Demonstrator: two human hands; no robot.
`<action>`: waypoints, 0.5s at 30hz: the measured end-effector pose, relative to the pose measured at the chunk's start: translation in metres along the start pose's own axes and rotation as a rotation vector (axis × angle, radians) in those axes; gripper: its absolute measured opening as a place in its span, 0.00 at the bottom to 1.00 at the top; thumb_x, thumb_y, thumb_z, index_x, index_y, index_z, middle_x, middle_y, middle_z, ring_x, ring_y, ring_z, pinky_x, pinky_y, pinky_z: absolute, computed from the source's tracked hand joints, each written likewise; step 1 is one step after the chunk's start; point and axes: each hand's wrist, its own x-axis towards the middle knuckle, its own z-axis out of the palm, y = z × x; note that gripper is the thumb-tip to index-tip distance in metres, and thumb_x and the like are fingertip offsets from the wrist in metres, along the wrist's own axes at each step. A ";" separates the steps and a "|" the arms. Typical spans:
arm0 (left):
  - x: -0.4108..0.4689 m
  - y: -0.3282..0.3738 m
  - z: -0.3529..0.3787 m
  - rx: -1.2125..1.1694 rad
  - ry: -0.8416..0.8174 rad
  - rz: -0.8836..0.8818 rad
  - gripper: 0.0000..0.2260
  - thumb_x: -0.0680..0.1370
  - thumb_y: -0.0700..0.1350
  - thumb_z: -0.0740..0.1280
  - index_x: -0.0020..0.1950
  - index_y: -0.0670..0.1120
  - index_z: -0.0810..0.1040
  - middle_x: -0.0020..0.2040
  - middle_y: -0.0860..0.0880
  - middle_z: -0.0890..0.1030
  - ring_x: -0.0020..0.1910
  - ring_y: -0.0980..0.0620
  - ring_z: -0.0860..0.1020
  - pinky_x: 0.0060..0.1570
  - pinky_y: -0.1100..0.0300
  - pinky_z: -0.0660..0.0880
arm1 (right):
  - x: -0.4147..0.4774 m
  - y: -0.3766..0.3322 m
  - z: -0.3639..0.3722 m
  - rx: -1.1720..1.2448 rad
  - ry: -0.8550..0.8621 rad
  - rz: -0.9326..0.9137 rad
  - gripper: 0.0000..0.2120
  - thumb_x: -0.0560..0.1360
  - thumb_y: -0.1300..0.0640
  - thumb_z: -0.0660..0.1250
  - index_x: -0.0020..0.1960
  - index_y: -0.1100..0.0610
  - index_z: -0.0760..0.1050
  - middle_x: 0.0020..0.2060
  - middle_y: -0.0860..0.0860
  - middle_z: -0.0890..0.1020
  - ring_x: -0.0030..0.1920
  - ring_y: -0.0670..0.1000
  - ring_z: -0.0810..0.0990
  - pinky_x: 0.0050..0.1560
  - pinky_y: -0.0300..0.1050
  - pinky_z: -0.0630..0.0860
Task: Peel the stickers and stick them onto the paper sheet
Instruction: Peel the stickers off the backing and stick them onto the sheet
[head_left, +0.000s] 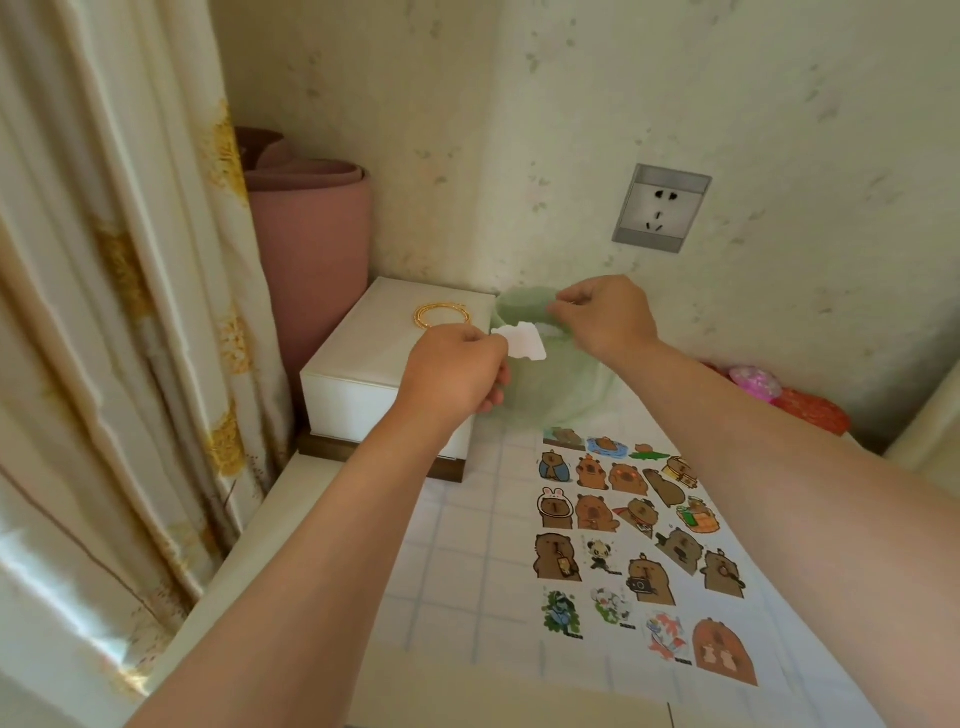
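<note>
Over bag (561, 387) — scrap (525, 340) in left hand (451, 371)

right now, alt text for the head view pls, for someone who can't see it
The left hand pinches a white paper scrap by a green bag, whose rim the right hand pinches. On the table nearer the camera lies a sheet covered with cartoon animal stickers; a white box with gold rings stands beside the bag.
</note>
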 end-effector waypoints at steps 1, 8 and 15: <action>0.000 0.001 0.002 -0.013 -0.015 -0.027 0.08 0.75 0.38 0.63 0.37 0.42 0.78 0.31 0.47 0.81 0.26 0.50 0.76 0.27 0.62 0.73 | -0.003 -0.002 -0.003 0.045 0.000 -0.037 0.08 0.77 0.52 0.71 0.53 0.52 0.85 0.46 0.46 0.85 0.41 0.48 0.82 0.50 0.50 0.81; -0.009 0.007 0.025 -0.224 -0.104 -0.246 0.08 0.76 0.38 0.61 0.37 0.42 0.72 0.27 0.47 0.76 0.24 0.50 0.73 0.22 0.66 0.68 | -0.077 -0.005 -0.044 0.199 -0.140 -0.237 0.14 0.75 0.66 0.66 0.51 0.49 0.84 0.42 0.35 0.82 0.29 0.39 0.76 0.37 0.35 0.71; -0.041 0.005 0.055 -0.266 -0.292 -0.356 0.09 0.77 0.40 0.59 0.36 0.44 0.69 0.26 0.49 0.73 0.24 0.51 0.71 0.22 0.66 0.68 | -0.124 0.028 -0.084 0.014 -0.199 -0.348 0.08 0.68 0.51 0.80 0.46 0.46 0.85 0.48 0.41 0.80 0.35 0.46 0.77 0.43 0.44 0.77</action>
